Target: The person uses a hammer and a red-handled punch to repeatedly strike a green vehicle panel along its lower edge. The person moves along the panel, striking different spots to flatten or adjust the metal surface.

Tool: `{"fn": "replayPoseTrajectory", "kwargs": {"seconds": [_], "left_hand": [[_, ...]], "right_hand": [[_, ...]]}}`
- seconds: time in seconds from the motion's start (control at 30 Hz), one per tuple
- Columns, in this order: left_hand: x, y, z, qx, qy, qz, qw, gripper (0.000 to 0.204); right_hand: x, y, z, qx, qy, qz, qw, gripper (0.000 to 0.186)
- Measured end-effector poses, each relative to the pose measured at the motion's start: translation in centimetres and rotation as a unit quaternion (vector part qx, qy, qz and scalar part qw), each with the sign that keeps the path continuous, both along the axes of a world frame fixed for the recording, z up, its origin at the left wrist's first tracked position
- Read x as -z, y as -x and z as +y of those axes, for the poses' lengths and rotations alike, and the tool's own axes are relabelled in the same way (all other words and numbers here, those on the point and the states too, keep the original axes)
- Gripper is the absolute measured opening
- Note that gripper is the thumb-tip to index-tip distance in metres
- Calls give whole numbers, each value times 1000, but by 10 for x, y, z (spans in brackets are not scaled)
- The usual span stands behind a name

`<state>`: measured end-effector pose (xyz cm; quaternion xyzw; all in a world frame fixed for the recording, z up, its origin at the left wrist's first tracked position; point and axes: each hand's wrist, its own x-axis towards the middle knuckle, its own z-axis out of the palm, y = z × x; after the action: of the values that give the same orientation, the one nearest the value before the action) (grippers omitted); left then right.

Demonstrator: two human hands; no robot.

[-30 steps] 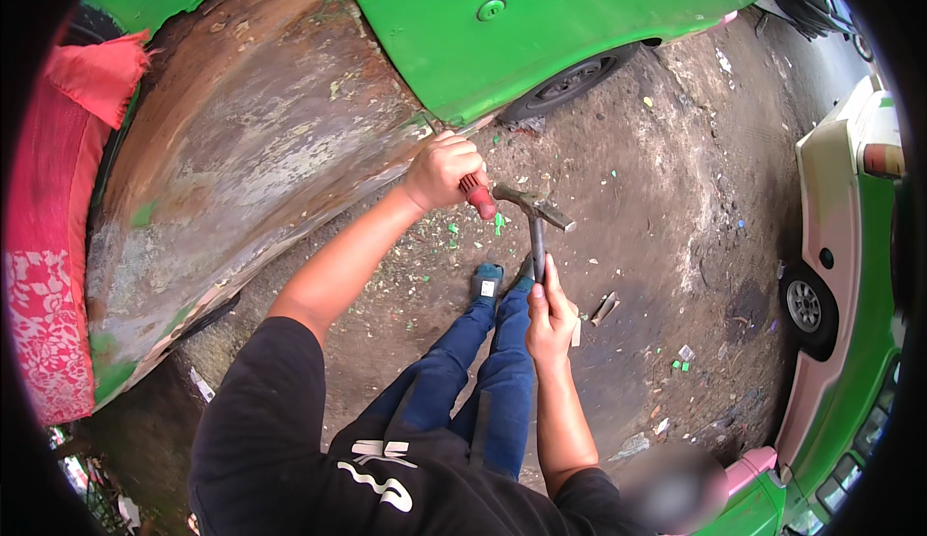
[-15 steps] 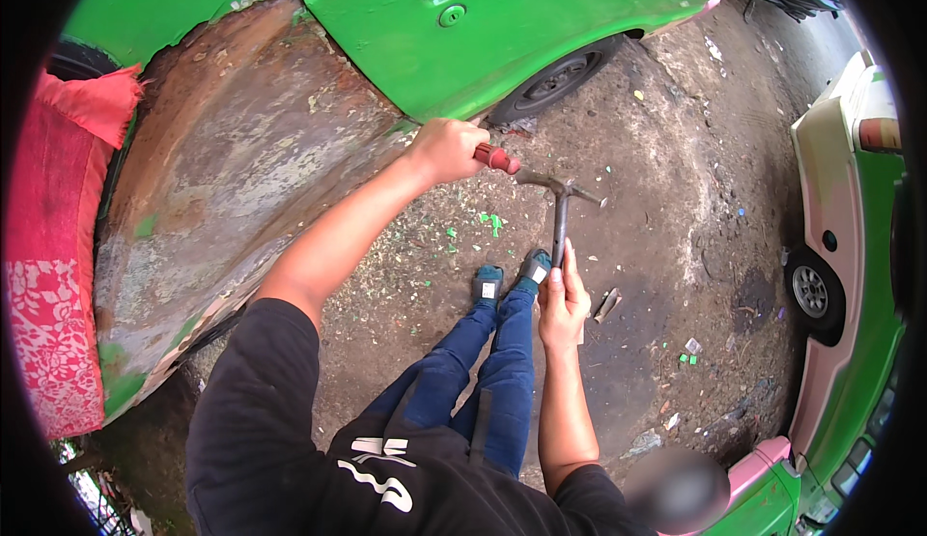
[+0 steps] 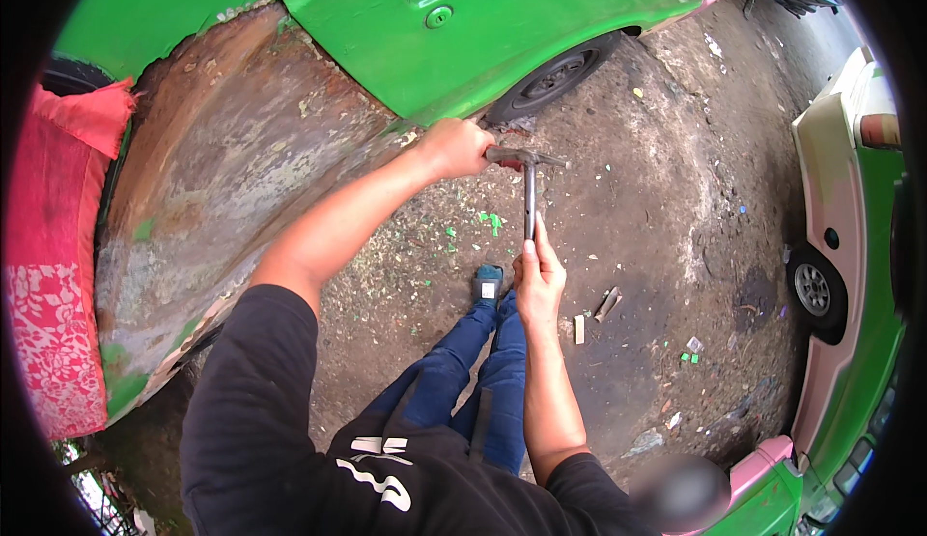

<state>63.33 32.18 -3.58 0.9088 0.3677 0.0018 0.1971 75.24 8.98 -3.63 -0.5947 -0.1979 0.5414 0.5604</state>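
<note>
My left hand [image 3: 456,148] is closed round a red-handled screwdriver [image 3: 512,164], held beside the lower edge of the green car door [image 3: 415,72]. Its blade is hidden behind the hand and the door edge. My right hand [image 3: 539,277] grips the shaft of a metal hammer [image 3: 529,188], thumb and forefinger stretched along it. The hammer's head lies over the end of the red handle and hides most of it; whether they touch I cannot tell. Left of my arm runs a rusty, scraped sill panel [image 3: 241,150] with patches of old paint.
A black car wheel [image 3: 560,77] stands beyond my hands. Red patterned cloth [image 3: 58,333] hangs at the left. Another green and pink car [image 3: 830,208] is at the right. On the dirt ground lie a small pale block [image 3: 579,329], a brown scrap [image 3: 607,304] and green flakes [image 3: 492,222].
The hammer has swung left with my right hand, its head coming over the red handle's end. My left hand has stayed nearly in place. A pale block on the ground has come fully into sight.
</note>
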Motion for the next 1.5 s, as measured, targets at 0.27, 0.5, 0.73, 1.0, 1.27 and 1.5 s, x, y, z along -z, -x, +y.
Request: {"fn": "replayPoseTrajectory", "kwargs": {"seconds": [0.27, 0.5, 0.73, 1.0, 1.27, 1.5], "left_hand": [[-3, -7, 12, -36, 32, -19, 999, 18], [-9, -7, 17, -72, 48, -23, 996, 19], [-16, -10, 20, -136, 69, -63, 986, 40], [11, 47, -19, -46, 39, -20, 998, 21], [-1, 30, -15, 76, -38, -87, 993, 15], [2, 26, -7, 83, -12, -48, 995, 13]], "right_hand": [[13, -8, 7, 127, -54, 28, 990, 48], [-6, -9, 14, 112, -22, -26, 993, 48], [-18, -17, 23, 50, 7, -59, 997, 47], [-24, -34, 13, 189, -11, 85, 978, 49], [-28, -33, 0, 150, 27, 76, 985, 48], [-21, -27, -12, 137, 19, 95, 986, 48]]}}
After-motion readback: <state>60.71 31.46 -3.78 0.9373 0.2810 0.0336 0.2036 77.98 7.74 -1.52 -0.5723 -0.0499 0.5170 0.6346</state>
